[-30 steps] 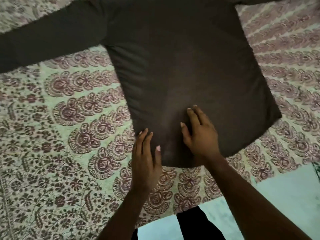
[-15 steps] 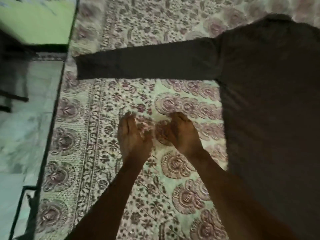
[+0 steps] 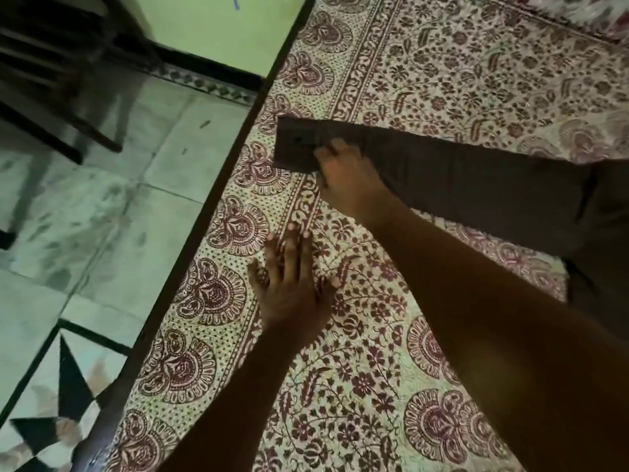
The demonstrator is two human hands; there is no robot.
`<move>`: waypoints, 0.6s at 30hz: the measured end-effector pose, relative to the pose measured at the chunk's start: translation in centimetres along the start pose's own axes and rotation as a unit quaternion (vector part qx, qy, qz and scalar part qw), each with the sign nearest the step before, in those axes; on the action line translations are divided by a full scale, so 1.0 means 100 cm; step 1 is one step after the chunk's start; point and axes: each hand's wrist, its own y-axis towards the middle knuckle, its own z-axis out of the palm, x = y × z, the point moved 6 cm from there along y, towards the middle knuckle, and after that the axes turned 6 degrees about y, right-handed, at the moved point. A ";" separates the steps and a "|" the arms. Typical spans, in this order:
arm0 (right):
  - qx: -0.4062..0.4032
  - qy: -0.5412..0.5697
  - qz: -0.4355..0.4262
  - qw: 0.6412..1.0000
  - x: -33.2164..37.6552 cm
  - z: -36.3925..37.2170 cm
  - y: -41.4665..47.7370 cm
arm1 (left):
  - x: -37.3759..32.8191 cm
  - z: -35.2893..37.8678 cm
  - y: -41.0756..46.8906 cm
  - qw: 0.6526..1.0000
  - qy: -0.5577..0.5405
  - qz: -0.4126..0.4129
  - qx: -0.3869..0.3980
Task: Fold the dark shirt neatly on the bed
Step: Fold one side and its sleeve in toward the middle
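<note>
Where the dark shirt [image 3: 493, 192] lies spread on the bed [image 3: 442, 63], its sleeve [image 3: 425, 165] reaches toward the bed rail [image 3: 218, 189], the cuff stopping just short of it. The right hand [image 3: 343, 172] curls its fingers over the cuff, a grip clamped on cloth, probably to carry the sleeve away from the rail and across the body. The left hand [image 3: 292, 291], fingers straight, lies flat on the bed near the rail, likely steadying. The shirt's body is cut off at the picture's edge, and blur obscures the right thumb.
</note>
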 end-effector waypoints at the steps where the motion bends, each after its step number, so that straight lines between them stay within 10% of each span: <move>1: 0.022 -0.031 -0.011 0.999 0.004 0.006 0.010 | 0.001 0.001 -0.001 1.000 -0.003 0.000 -0.003; 9: 0.023 -0.123 -0.017 0.992 0.014 0.012 0.037 | -0.001 0.002 0.001 1.000 -0.013 0.008 0.005; 12: -0.066 0.099 0.043 0.992 -0.005 -0.004 0.026 | -0.002 -0.001 0.000 1.000 -0.020 0.005 0.021; 18: -0.132 0.482 0.143 0.854 -0.060 -0.018 -0.054 | -0.030 -0.028 -0.004 0.993 -0.113 -0.028 -0.006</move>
